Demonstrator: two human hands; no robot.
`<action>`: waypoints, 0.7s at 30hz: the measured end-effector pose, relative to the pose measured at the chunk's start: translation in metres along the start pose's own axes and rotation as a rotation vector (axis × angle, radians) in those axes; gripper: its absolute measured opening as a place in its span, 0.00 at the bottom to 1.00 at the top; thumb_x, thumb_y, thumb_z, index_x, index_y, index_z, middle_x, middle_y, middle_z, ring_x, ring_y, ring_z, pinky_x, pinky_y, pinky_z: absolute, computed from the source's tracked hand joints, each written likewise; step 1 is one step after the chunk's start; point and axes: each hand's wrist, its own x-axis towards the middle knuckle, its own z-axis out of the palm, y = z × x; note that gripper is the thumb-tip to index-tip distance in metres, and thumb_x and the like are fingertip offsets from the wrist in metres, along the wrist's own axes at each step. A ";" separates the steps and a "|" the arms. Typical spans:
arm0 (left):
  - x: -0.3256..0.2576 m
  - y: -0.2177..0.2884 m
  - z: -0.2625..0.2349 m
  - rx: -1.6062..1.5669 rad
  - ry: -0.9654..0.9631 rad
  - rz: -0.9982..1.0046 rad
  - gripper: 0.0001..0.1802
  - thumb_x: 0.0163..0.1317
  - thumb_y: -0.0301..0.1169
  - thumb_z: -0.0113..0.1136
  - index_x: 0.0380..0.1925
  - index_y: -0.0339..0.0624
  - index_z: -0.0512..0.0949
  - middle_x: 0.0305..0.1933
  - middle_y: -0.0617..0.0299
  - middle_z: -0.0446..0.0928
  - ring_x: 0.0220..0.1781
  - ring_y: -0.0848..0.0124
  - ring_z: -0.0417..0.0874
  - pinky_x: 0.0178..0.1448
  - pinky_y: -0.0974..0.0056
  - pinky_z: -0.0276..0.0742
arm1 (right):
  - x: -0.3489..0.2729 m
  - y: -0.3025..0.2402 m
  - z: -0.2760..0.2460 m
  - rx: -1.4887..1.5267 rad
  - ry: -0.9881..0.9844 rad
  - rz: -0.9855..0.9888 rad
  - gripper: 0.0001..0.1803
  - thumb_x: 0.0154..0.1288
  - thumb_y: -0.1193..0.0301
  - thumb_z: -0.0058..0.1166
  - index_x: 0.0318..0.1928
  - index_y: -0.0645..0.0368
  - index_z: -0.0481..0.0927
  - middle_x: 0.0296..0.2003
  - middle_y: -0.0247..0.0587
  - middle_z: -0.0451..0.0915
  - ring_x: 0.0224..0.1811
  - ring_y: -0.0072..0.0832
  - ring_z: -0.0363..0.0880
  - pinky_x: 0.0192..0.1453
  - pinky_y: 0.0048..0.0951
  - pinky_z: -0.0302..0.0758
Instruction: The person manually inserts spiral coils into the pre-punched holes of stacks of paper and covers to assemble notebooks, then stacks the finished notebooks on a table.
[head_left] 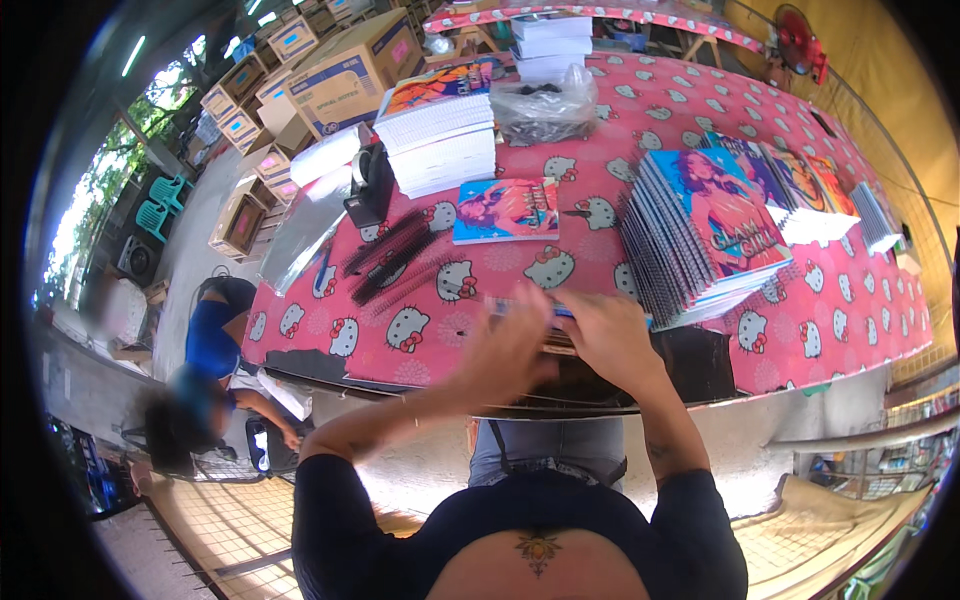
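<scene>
at the table edge, both hands (560,345) grip a blurred, thin blue-edged notebook (520,308).

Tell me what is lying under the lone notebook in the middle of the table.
The notebook lies flat on the pink cartoon-cat tablecloth, with black binding combs to its left. Whatever sits directly beneath the cover is hidden.
</scene>
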 end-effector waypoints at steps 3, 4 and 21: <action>0.060 -0.022 -0.032 0.393 0.020 -0.157 0.43 0.68 0.57 0.54 0.71 0.32 0.64 0.76 0.40 0.61 0.81 0.51 0.57 0.80 0.38 0.44 | -0.007 -0.013 -0.017 -0.083 0.151 -0.094 0.30 0.57 0.72 0.67 0.62 0.55 0.75 0.48 0.43 0.85 0.51 0.44 0.82 0.52 0.46 0.76; 0.037 -0.009 -0.022 0.271 0.041 -0.076 0.43 0.69 0.56 0.53 0.71 0.32 0.63 0.76 0.40 0.60 0.81 0.50 0.57 0.80 0.38 0.45 | -0.016 -0.007 -0.021 0.022 0.205 -0.058 0.32 0.56 0.74 0.68 0.63 0.56 0.75 0.50 0.43 0.84 0.53 0.43 0.81 0.55 0.45 0.76; 0.005 0.004 0.006 -0.010 -0.056 -0.003 0.43 0.71 0.52 0.51 0.71 0.25 0.58 0.77 0.31 0.54 0.81 0.38 0.50 0.78 0.30 0.37 | -0.036 0.034 0.039 0.972 0.433 0.254 0.26 0.56 0.81 0.71 0.55 0.59 0.76 0.41 0.37 0.82 0.45 0.21 0.81 0.52 0.25 0.76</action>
